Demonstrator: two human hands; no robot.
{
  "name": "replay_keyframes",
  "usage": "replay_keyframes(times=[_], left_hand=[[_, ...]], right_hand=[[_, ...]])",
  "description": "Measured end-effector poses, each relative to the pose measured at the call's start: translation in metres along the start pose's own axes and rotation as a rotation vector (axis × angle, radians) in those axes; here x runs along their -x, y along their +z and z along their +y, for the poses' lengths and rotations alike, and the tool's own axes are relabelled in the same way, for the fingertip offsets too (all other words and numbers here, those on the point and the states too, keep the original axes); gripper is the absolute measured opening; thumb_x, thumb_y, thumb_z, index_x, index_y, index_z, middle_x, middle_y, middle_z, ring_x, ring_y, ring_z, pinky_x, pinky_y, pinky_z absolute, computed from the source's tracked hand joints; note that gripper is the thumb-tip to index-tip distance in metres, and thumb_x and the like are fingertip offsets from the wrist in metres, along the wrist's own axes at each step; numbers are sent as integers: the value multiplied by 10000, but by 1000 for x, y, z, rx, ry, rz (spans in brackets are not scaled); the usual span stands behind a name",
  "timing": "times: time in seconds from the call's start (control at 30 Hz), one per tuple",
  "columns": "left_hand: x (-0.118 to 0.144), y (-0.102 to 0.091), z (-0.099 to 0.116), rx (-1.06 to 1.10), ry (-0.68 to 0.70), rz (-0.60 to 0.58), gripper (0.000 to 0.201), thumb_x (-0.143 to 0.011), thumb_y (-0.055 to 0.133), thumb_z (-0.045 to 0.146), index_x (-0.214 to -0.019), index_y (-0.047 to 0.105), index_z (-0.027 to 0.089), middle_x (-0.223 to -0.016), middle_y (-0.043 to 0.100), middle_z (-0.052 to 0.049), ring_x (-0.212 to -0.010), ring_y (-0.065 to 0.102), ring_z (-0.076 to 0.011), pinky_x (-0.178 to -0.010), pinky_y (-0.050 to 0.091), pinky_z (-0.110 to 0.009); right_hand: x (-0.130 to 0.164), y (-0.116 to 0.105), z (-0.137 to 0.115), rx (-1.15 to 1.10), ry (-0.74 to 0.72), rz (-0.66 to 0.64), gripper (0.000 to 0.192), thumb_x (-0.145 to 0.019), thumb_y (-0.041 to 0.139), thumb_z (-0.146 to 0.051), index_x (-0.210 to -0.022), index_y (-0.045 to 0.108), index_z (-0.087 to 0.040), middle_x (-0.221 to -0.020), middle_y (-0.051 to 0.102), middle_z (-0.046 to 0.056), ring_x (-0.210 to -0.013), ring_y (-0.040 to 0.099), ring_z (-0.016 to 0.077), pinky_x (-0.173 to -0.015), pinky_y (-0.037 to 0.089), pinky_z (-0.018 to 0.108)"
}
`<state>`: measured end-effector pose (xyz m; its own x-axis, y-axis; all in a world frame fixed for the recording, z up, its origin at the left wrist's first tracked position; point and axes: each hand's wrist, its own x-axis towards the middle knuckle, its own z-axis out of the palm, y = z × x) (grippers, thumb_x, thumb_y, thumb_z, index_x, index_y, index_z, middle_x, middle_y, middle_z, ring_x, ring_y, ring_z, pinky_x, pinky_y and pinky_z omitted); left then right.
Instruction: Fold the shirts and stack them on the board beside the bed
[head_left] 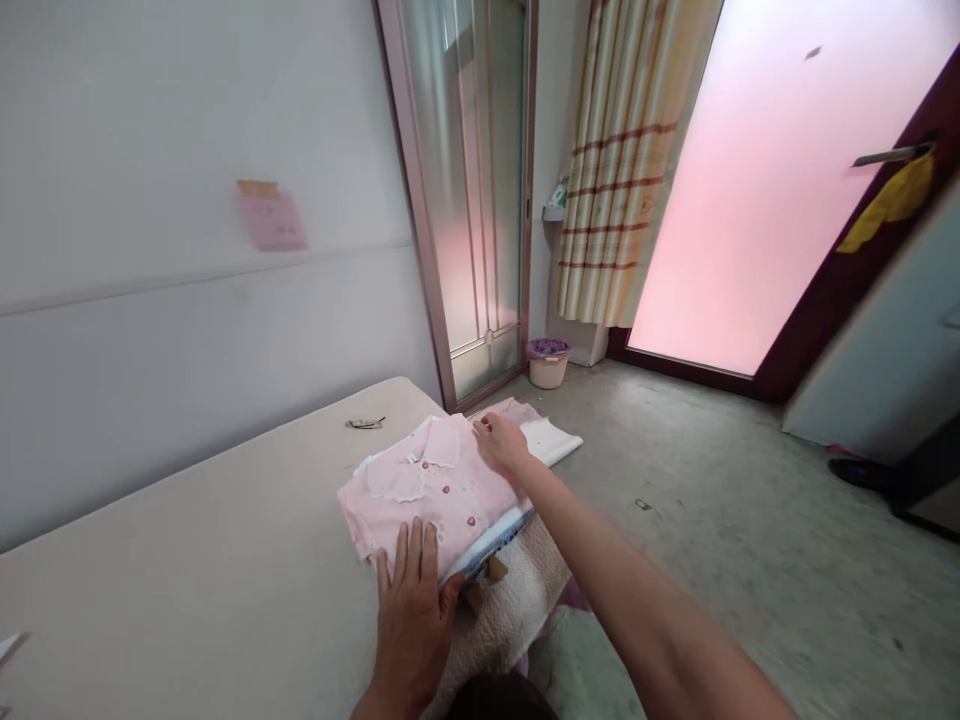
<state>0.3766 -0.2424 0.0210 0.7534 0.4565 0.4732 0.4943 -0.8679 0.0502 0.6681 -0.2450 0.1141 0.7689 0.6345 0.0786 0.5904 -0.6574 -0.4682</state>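
Left hand (411,605) is pressing flat, fingers spread, on the near edge of the folded pink button-front garment with white collar (427,490). That garment is lying on the near right corner of the pale beige bed surface (187,560), atop a blue-edged white folded cloth (491,540). Right hand (501,442) is pinching its far right edge. Folding is looking nearly complete; smoothing is remaining. A pink wall note (271,218) is hanging farther left, its writing unreadable.
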Motion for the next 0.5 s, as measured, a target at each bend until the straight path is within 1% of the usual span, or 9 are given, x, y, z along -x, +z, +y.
replay_keyframes(times=[0.1,0.13,0.2,0.27,0.33,0.4,0.5], left_hand=[[1,4,3,15,-14,-1,642,-1025,419,418,-1604,283,175,-1607,380,-175,-1498,333,-345,-1189,240,-658],[0,4,4,20,-16,-5,642,-1026,417,416,-1605,279,175,-1608,378,-174,-1498,331,-345,-1191,239,-656],[0,3,5,24,-25,-17,633,-1027,413,413,-1600,291,173,-1611,373,-173,-1501,326,-346,-1193,236,-651],[0,1,5,23,-35,-26,620,-1028,412,407,-1591,315,168,-1609,378,-174,-1499,330,-346,-1193,231,-653],[0,-1,6,22,-39,-35,612,-1025,417,400,-1582,335,159,-1606,379,-180,-1498,329,-350,-1189,231,-659],[0,-3,6,24,-38,-43,606,-1023,421,394,-1575,350,155,-1610,370,-186,-1501,320,-355,-1185,234,-662],[-1,-4,5,25,-45,-46,597,-1024,419,402,-1567,367,160,-1618,355,-185,-1506,307,-358,-1183,232,-657]], right_hand=[[-12,13,-11,-3,13,-29,463,-935,535,-545,-1184,679,-182,-1183,718,134,-1073,667,271,-820,475,319],[-13,18,-15,-2,14,-37,467,-908,572,-544,-1171,690,-177,-1188,717,139,-1080,667,278,-824,477,320],[-12,24,-21,2,15,-56,407,-881,611,-478,-1128,718,-173,-1181,719,147,-1082,670,281,-828,480,317],[-12,26,-25,8,18,-76,336,-887,596,-383,-1102,738,-167,-1167,723,160,-1071,678,278,-829,480,314],[-13,25,-27,12,16,-90,318,-906,550,-310,-1112,744,-165,-1169,723,169,-1075,680,275,-840,477,313],[-18,23,-26,8,-5,-108,328,-927,507,-289,-1121,747,-178,-1174,726,155,-1079,679,264,-847,473,302],[-25,24,-21,5,-44,-143,364,-972,434,-281,-1143,740,-183,-1167,735,132,-1066,684,223,-832,467,258]])
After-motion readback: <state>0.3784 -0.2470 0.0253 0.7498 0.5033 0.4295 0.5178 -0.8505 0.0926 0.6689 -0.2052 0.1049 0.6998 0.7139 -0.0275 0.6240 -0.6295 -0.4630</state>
